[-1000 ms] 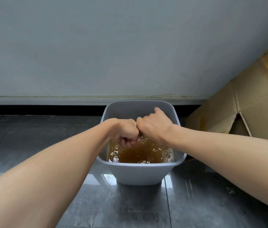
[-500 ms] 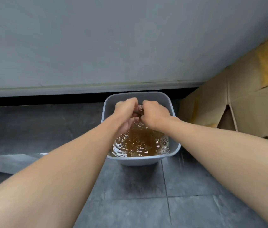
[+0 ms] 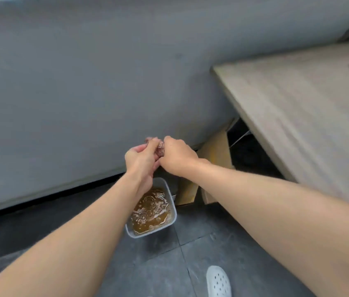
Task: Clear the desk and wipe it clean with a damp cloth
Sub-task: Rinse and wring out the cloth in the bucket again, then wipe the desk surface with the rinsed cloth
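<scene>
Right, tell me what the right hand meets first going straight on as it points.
The cloth that the right hand itself grips; straight beyond it, the left hand, gripping the same cloth. Depth unclear.

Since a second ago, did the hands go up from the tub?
Yes, up. The left hand and right hand, gripping the cloth, were at the tub rim; now they are well above it.

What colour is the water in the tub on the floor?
The water is murky amber-brown, clearest in the head view.
</scene>
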Demonstrator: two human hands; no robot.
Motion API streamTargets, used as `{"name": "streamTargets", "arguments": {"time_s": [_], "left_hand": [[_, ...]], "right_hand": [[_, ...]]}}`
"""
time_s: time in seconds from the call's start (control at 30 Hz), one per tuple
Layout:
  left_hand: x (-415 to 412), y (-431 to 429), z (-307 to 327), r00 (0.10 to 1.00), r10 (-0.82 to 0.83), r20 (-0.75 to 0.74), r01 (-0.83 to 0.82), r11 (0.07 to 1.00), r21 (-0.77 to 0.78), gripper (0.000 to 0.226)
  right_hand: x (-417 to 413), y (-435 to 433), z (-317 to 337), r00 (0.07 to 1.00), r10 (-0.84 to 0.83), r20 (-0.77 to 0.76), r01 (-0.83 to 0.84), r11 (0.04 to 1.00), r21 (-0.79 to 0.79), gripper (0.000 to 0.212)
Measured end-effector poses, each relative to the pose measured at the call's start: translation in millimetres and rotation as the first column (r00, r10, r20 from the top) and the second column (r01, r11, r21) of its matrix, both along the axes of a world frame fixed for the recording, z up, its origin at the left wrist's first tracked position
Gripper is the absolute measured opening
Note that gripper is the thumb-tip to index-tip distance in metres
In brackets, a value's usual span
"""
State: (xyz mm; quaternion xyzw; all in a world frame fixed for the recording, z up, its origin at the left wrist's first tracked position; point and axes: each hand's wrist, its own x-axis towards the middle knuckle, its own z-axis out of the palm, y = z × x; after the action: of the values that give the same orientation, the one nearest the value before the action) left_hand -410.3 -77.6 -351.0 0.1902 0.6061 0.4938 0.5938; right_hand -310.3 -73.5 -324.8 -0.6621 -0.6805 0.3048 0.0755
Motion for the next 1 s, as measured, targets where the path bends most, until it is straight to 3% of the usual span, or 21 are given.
{"name": "streamTargets", "arguments": {"time_s": [0.17,0.3,0.47,0.63,0.73,0.87,1.0], "left_hand": [[53,-4,128,0.977,-0.213,-0.036,0.214,0.975,0.061,0.024],[105,-20,195,0.941,-0.337,-0.036,0.339,0.934,0.115,0.021],[201,-66,256,0.846,-0.533,-0.001,0.525,0.833,0.173,0.022],[316,-152,289,0.642,-0.767,-0.013,0.751,0.624,0.216,0.018],[388,-225,295,0.472,-0.881,0.011,0.856,0.462,0.231,0.015],[455,-311,291,0.294,-0.954,0.051,0.934,0.299,0.197,0.014],[504,-392,287,0.119,-0.992,-0.047,0.980,0.109,0.168,0.020]], "right_hand": [[58,-23,122,0.983,-0.183,-0.017,0.183,0.983,0.025,0.027],[106,-56,187,0.937,-0.343,-0.072,0.348,0.934,0.080,0.033],[190,-130,239,0.789,-0.575,-0.215,0.609,0.777,0.160,0.044],[284,-242,260,0.578,-0.778,-0.246,0.815,0.533,0.229,0.050],[345,-327,264,0.443,-0.870,-0.217,0.888,0.393,0.238,0.042],[401,-426,266,0.290,-0.927,-0.236,0.942,0.234,0.241,0.034],[437,-517,263,0.175,-0.972,-0.158,0.968,0.140,0.208,0.026]]}}
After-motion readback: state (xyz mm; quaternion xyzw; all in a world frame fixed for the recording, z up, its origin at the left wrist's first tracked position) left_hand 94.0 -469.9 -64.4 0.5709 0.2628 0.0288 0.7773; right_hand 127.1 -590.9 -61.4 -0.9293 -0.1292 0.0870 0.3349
